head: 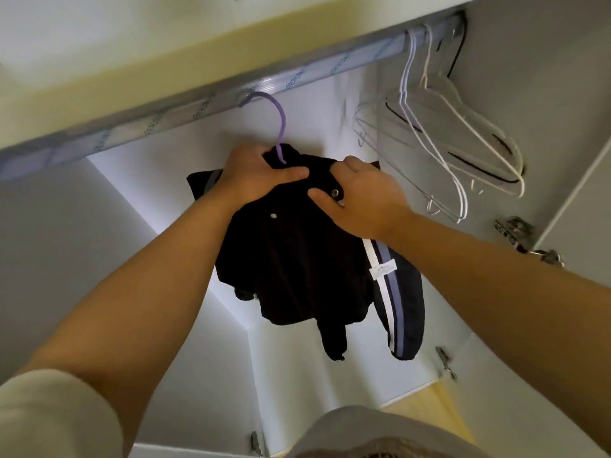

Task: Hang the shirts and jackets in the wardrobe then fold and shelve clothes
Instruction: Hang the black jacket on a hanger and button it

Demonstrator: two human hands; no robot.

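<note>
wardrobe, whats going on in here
A person is hanging a dark jacket on a purple hanger, whose hook sits over the rail. The left grip holds the collar at the base of the hook, and the right grip pinches the fabric by a snap button. Empty hangers hang at the right end of the rail.

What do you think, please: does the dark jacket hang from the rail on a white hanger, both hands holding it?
The head view shows a purple hanger, not white; the jacket does hang from the rail, left hand and right hand holding it.
</note>
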